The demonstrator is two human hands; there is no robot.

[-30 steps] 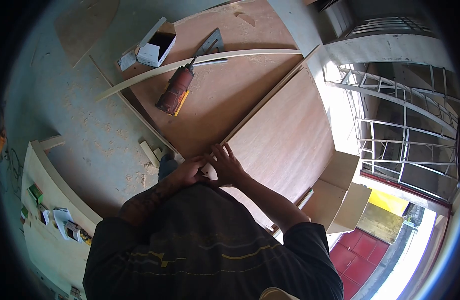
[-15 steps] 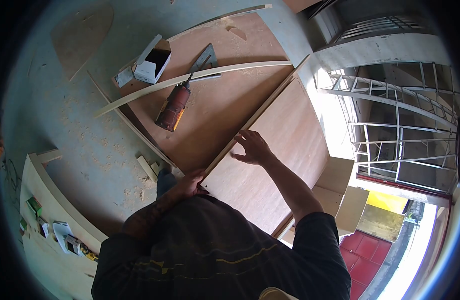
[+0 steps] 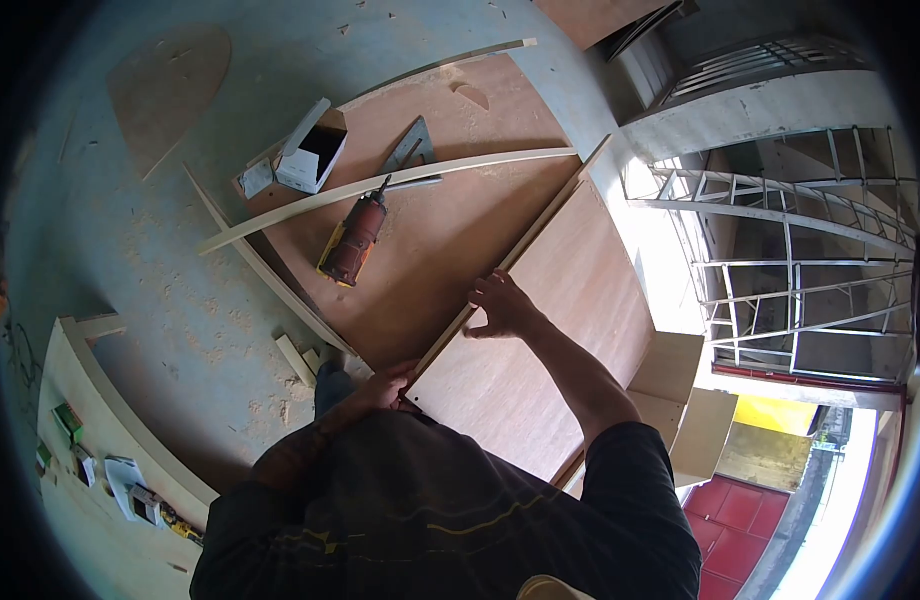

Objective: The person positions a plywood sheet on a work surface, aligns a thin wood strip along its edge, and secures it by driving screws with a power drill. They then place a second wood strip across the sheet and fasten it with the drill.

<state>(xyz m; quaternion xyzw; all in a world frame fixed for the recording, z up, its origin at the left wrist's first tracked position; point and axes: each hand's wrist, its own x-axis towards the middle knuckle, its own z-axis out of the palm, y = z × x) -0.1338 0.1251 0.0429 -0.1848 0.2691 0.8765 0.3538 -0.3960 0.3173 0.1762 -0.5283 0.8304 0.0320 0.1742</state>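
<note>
The person's bare right hand [image 3: 502, 306] has moved from beside the bare left hand [image 3: 388, 387] to farther along the long edge of the flat, pale brown plywood panel [image 3: 585, 285], so contact apparently spans more of that edge. The right grip is spread, thumb parted from fingers. The panel lies beneath it, its near corner at the left grip, whose closure cannot be told.
</note>
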